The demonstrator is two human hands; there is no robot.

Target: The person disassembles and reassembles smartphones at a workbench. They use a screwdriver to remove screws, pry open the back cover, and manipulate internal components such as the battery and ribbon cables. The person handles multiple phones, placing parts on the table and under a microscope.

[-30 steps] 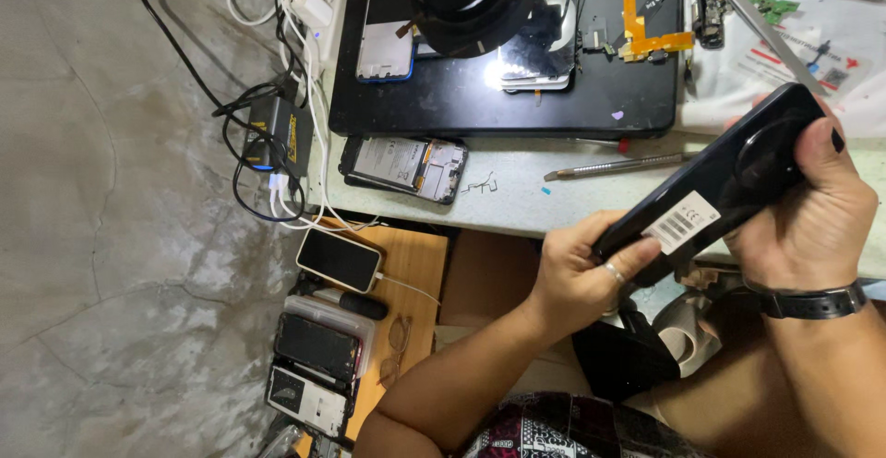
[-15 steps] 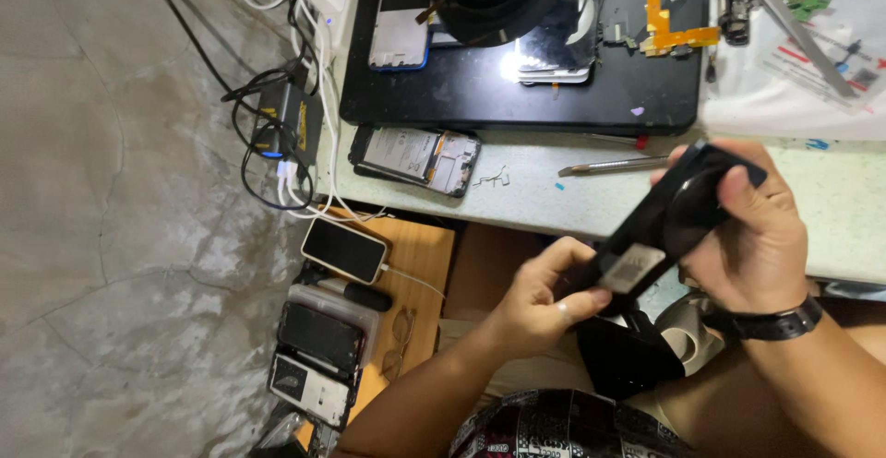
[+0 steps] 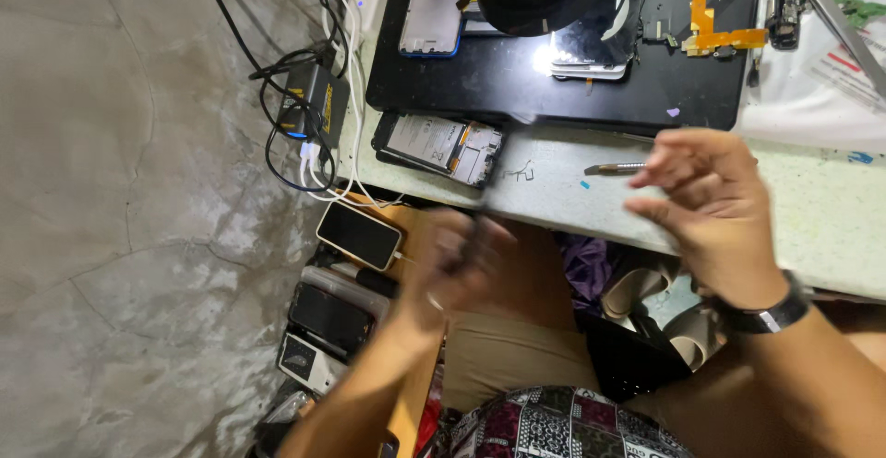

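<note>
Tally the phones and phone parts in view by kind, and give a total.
Opened phones showing their insides on the bench edge: 1
Whole phones on the wooden shelf and stack below: 3
Phone frames or screens on the black mat: 2
Orange flex cables: 1
Total: 7

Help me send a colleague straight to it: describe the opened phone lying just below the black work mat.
Start at the big black mat on the pale workbench. Just off its lower left corner lies the opened phone, back cover off, showing a pale battery and circuit boards. The phones on the wooden shelf below all look closed.
</note>
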